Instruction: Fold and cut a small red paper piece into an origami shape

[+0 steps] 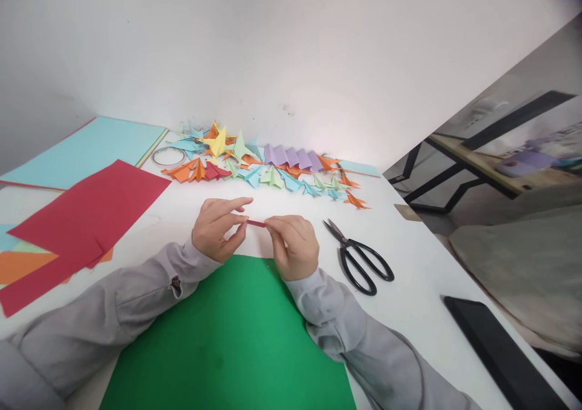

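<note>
Between my two hands is a narrow folded strip of red paper [256, 223], held level above the far end of a green sheet [227, 331]. My left hand [219, 229] pinches its left end between thumb and a finger, with the index finger stretched out above. At the right end, my right hand [294, 245] grips the strip with thumb and fingertips, the other fingers curled. Parts of the strip are hidden by the fingertips. A pair of black-handled scissors [359, 255] lies partly spread to the right of my right hand.
Along the wall sit many small folded paper pieces [273, 178], a pleated purple paper [293, 157] and a wire ring [168, 156]. Red sheets [91, 216] and a light-blue sheet stack [86, 149] lie left. A black flat object [504, 349] rests near the table's right edge.
</note>
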A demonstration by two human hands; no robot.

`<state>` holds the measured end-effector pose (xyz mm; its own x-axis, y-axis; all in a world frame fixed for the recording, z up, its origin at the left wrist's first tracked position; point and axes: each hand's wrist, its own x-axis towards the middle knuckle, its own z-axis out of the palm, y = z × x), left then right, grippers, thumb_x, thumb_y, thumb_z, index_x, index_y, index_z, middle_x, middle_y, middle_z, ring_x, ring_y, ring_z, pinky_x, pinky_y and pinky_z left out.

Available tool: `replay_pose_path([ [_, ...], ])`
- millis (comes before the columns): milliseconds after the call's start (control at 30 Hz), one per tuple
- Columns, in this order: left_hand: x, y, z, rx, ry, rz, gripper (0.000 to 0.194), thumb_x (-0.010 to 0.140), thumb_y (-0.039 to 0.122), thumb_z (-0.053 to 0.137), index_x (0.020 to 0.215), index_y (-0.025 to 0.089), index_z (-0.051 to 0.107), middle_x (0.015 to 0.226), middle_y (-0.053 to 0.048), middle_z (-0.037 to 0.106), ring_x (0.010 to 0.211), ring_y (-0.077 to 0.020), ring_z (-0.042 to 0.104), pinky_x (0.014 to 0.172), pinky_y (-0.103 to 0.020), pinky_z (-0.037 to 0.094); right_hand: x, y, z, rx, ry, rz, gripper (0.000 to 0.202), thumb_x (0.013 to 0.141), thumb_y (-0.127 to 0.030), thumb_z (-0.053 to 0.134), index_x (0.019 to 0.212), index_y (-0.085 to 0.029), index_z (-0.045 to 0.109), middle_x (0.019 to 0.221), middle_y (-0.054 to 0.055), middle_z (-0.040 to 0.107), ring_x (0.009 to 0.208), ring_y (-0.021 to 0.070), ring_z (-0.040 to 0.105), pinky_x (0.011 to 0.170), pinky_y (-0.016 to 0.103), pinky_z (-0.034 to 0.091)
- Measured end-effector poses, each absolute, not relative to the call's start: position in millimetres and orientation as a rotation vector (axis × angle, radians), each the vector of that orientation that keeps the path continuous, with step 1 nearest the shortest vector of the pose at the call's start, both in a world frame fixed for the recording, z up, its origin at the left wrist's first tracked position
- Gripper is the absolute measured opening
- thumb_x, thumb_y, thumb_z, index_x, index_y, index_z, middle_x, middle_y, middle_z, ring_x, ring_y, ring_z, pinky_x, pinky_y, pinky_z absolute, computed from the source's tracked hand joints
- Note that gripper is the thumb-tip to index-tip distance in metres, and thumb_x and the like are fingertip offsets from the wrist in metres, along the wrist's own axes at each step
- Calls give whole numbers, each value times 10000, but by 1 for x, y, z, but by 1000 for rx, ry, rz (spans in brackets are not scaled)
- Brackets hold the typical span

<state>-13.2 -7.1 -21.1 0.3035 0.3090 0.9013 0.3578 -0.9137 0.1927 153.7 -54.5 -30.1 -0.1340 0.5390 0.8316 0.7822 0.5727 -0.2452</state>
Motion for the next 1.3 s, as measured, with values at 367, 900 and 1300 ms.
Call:
replay_pose_path([
  [367,-11,-5,-23,-2705,-564,-1756,131,741,59,557,806,150,623,925,-144,684,750,-168,622,668,-329,511,151,-52,-31,-1083,-1827,-136,144,805,-163,553,943,-179,592,858,76,681,810,204,588,721,364,456],
  [900,-9,-12,-17,-2777,-486,-1619,130,745,80,505,754,173,595,925,-121,695,802,-196,630,702,-364,470,149,-59,-19,-1011,-2026,-473,131,792,-72,480,841,-174,544,795,60,687,751,188,591,708,356,399],
  [1300,-6,-12,-22,-3164,-715,-1725,132,760,105,505,766,140,633,875,-138,692,806,-171,656,719,-300,528,148,-59,-24,-1128,-1957,-55,115,839,-159,433,750,-190,500,661,30,590,652,170,535,674,323,406],
])
